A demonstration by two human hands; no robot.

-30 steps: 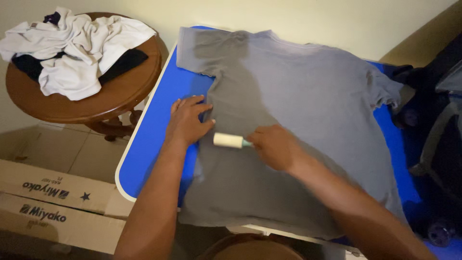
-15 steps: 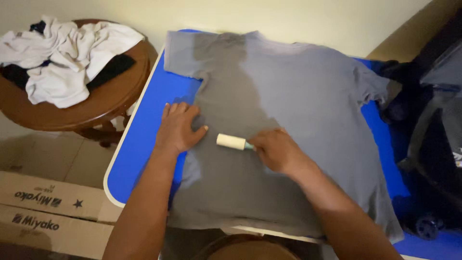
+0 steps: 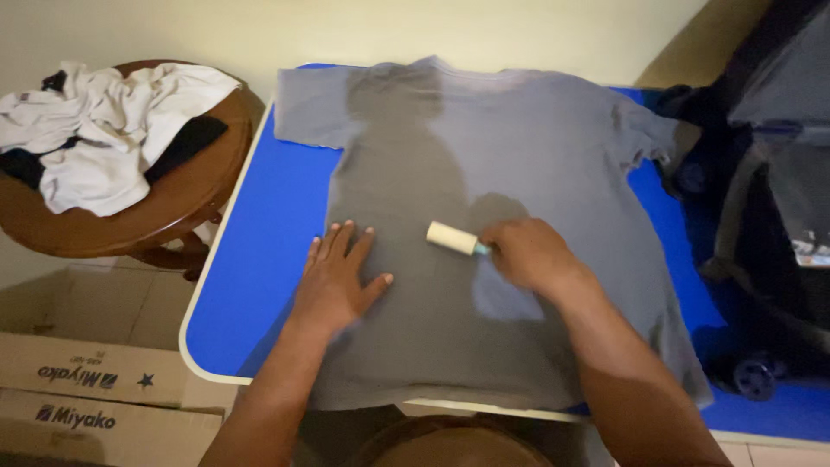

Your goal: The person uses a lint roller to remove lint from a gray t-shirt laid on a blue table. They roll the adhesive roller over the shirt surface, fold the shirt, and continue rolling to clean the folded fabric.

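Shirt (image 3: 519, 138), centre frame: our left hand (image 3: 333, 281), flat and spread, has slid lower; right hand (image 3: 527, 252), gripping roller (image 3: 452, 238), has moved rightward

Grey T-shirt (image 3: 519, 156) spread flat, back up, across a blue table (image 3: 268, 233) with a pale edge. Left hand (image 3: 337, 281) pressed palm-down on the shirt's near-left part, fingers splayed. Right hand (image 3: 527, 255) closed round the handle of a lint roller (image 3: 451, 238), its cream roll lying on the fabric just right of the left hand. At far left, a round wooden side table (image 3: 130, 229) heaped with white and black clothes (image 3: 104, 130). Cardboard boxes (image 3: 86, 398) on the floor, near left.
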